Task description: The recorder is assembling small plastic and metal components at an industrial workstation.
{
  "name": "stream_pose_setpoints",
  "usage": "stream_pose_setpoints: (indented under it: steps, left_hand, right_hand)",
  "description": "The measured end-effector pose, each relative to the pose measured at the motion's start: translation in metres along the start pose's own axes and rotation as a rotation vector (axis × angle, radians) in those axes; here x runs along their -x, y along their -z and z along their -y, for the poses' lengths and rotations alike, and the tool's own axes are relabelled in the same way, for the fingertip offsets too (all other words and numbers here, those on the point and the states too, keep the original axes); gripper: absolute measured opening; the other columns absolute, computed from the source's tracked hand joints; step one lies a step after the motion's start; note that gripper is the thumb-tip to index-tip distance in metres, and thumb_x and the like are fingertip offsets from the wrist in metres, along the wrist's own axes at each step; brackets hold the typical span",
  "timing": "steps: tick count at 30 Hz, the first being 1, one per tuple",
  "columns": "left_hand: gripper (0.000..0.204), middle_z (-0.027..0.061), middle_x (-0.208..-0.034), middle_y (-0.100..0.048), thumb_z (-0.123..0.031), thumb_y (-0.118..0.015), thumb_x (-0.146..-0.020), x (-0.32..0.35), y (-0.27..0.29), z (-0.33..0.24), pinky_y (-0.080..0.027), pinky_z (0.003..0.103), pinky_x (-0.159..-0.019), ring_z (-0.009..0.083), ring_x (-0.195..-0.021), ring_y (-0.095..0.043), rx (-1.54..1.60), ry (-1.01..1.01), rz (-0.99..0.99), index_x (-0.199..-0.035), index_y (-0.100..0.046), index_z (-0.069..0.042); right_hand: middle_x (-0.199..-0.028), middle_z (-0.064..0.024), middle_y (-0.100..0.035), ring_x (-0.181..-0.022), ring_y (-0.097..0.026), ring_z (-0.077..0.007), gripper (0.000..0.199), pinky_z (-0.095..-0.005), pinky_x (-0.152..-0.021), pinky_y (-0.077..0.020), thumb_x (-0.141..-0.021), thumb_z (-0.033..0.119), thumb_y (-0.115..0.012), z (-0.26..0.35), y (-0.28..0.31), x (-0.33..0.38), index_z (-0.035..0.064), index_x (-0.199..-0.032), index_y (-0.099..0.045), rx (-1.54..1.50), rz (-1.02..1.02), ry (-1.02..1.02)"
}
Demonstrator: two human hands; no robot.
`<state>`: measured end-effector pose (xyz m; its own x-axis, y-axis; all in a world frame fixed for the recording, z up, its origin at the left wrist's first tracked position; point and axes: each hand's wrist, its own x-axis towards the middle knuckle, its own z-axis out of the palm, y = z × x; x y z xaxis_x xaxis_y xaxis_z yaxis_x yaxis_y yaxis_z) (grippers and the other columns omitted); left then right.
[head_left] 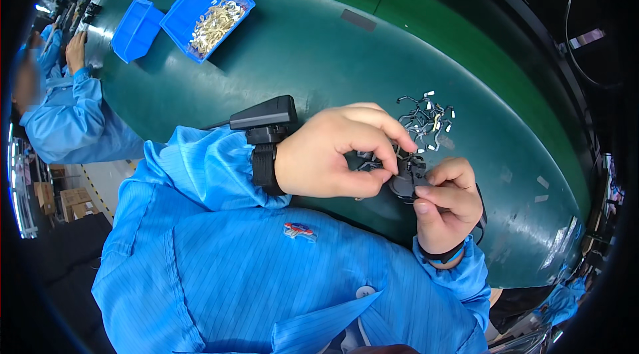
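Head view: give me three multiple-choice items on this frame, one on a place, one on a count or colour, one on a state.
1. Where does the pile of small black and silver clips lie?
A. inside a blue bin
B. on the green table just beyond the hands
C. on the person's lap

2. How many blue bins stand at the far left of the table?
A. two
B. three
C. four

3. What is the state of the nearer, larger blue bin?
A. turned upside down
B. holds pale metal parts
C. closed by a lid

Answers:
1 B, the clips sit on bare table above the left hand and right hand, which pinch a small black part.
2 A, a larger and a smaller bin show.
3 B, pale parts lie inside it.
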<state>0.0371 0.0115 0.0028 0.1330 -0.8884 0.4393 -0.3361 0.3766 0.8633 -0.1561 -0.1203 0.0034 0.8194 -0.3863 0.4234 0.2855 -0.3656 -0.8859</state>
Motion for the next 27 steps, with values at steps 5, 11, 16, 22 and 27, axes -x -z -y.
stream_pose_setpoints:
  steps: [5, 11, 16, 22, 27]
  left_hand:
    - [0.014, 0.012, -0.112, -0.066, 0.003, -0.069, -0.074, -0.002, 0.012, 0.001, -0.049, 0.035, -0.087, 0.0245, -0.102, -0.062, -0.003, 0.074, -0.039, -0.085, -0.069, -0.005]
    - [0.005, 0.0075, -0.114, -0.062, -0.007, -0.06, -0.092, 0.002, 0.014, 0.005, -0.046, 0.036, -0.096, 0.0188, -0.106, -0.059, 0.671, 0.323, -0.356, -0.097, -0.062, -0.007]
    - [0.009, -0.0021, -0.098, -0.063, -0.019, -0.053, -0.1, -0.008, 0.06, 0.015, -0.052, 0.034, -0.088, 0.0125, -0.094, -0.061, 1.171, 0.218, -0.795, -0.102, -0.058, -0.011]
    - [0.021, 0.0001, -0.094, -0.062, -0.024, -0.043, -0.104, -0.001, 0.102, 0.02, -0.053, 0.033, -0.083, 0.0141, -0.087, -0.061, 1.274, -0.059, -1.022, -0.1, -0.055, -0.007]
    - [0.034, 0.0016, -0.091, -0.06, -0.032, -0.034, -0.106, 0.005, 0.108, 0.023, -0.052, 0.033, -0.081, 0.0152, -0.084, -0.058, 1.278, -0.136, -1.137, -0.098, -0.052, -0.005]
  right_hand:
    - [-0.091, -0.009, -0.054, -0.071, -0.047, -0.0133, 0.014, -0.0237, -0.06, -0.0362, -0.079, 0.009, -0.078, -0.008, -0.004, 0.002, 0.0017, -0.089, -0.073, -0.194, -0.143, 0.035]
    - [-0.09, -0.0107, -0.053, -0.079, -0.048, -0.0189, 0.019, -0.0311, -0.071, -0.0372, -0.085, 0.021, -0.073, -0.01, -0.007, 0.0, 0.0022, -0.086, -0.068, -0.344, -0.278, 0.042]
    - [-0.091, -0.0113, -0.053, -0.08, -0.047, -0.0183, 0.02, -0.0297, -0.071, -0.0369, -0.085, 0.021, -0.072, -0.012, -0.004, 0.004, 0.0023, -0.088, -0.067, -0.316, -0.274, 0.003]
    - [-0.09, -0.0097, -0.053, -0.079, -0.047, -0.0168, 0.02, -0.0282, -0.071, -0.0373, -0.084, 0.021, -0.073, -0.01, -0.006, 0.002, 0.0025, -0.089, -0.067, -0.3, -0.258, -0.017]
    - [-0.088, -0.0086, -0.052, -0.079, -0.047, -0.0167, 0.02, -0.028, -0.071, -0.0371, -0.084, 0.022, -0.074, -0.01, -0.009, 0.001, 0.0029, -0.088, -0.067, -0.271, -0.268, -0.045]
